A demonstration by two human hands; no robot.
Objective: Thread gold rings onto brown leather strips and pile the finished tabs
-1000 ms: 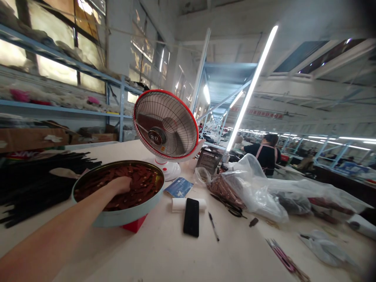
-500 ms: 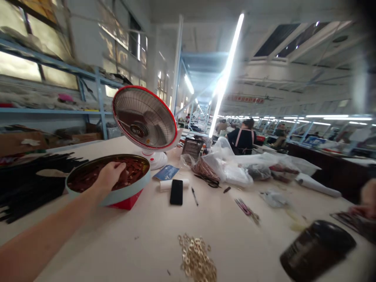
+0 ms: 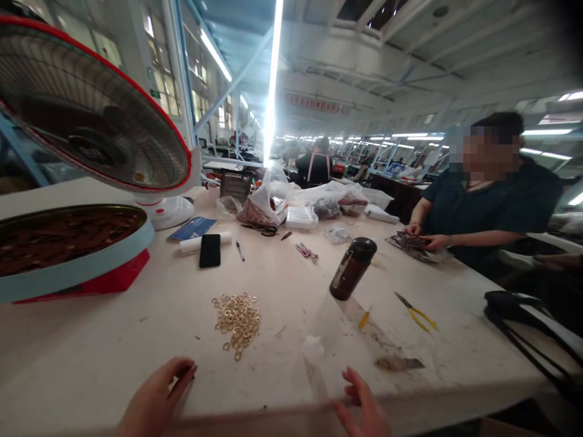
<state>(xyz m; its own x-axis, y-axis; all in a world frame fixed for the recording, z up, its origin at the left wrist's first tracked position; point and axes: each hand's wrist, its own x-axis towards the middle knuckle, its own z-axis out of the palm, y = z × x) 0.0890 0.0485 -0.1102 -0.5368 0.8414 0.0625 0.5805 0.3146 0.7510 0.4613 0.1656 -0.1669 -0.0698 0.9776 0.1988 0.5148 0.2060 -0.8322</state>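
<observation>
My left hand (image 3: 157, 394) is at the table's near edge, left of a pile of small gold metal rings (image 3: 239, 321). Its fingertips are pinched together; whatever they hold, if anything, I cannot make out. My right hand (image 3: 362, 406) hovers by the front edge with thumb and fingers apart, holding nothing. Just beyond it is a small white scrap (image 3: 313, 349). At the far left a round tin (image 3: 86, 258) full of brown strips rests on a red base (image 3: 122, 276).
A fan (image 3: 91, 115) stands behind the tin. A phone (image 3: 210, 250), a pen (image 3: 240, 250), a dark bottle (image 3: 353, 269), yellow-handled pliers (image 3: 416, 312) and a blade-like tool (image 3: 399, 363) lie about. On the right, a co-worker (image 3: 487, 206) handles dark pieces. Plastic bags (image 3: 300, 206) sit at the back.
My left hand has left the tin and come down to the near edge. My right hand has come into view. The view has swung right, showing the co-worker and more tools.
</observation>
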